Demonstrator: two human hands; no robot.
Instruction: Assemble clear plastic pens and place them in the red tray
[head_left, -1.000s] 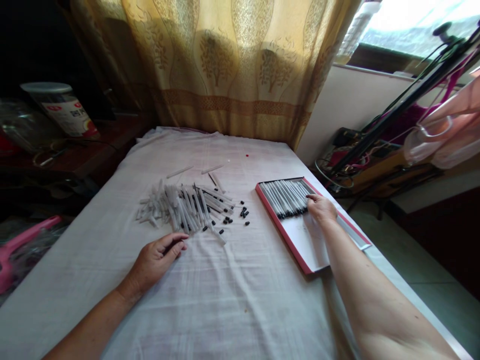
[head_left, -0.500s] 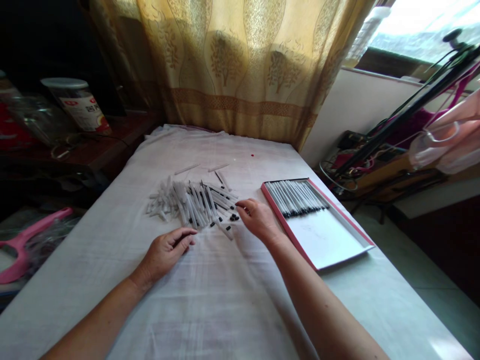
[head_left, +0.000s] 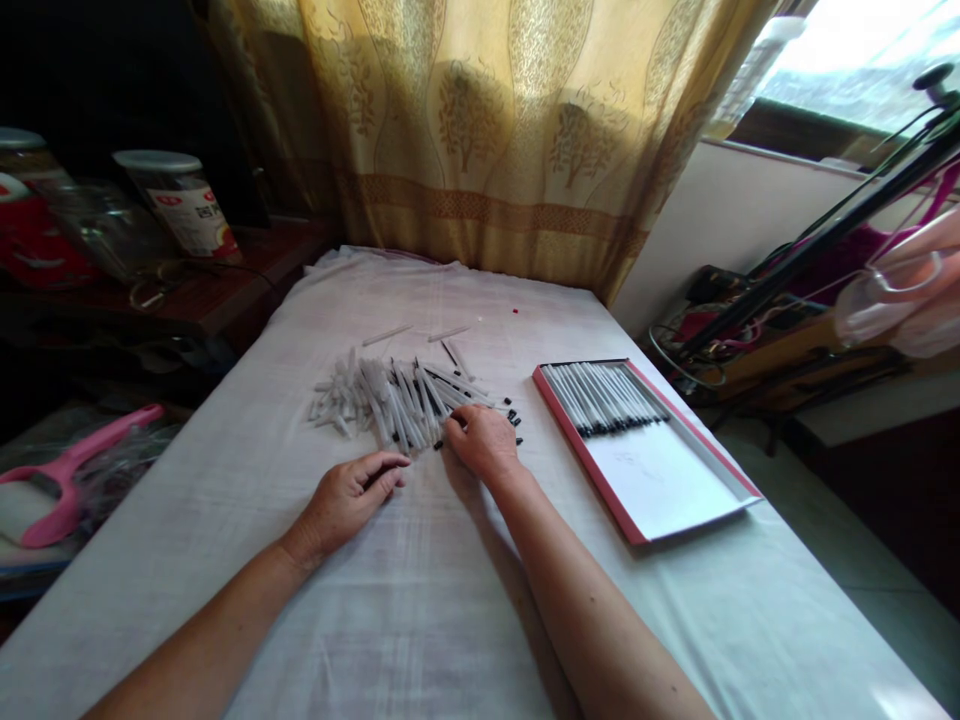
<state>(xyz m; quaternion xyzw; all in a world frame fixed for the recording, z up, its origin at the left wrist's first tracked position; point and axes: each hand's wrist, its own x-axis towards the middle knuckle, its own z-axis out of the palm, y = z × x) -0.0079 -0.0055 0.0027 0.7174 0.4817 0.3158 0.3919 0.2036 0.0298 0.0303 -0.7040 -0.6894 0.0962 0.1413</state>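
Left of the red-edged box (head_left: 589,460), the right hand (head_left: 484,440) is at the translucent pen tubes (head_left: 382,402); the left hand (head_left: 351,500) curls farther off. Either grip's contents? Can't tell!

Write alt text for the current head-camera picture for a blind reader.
A person's right hand is at the edge of a loose pile of whitish tubes on a white cloth, the left hand nearby. To the right, an open box holds a row of black-ended tubes.
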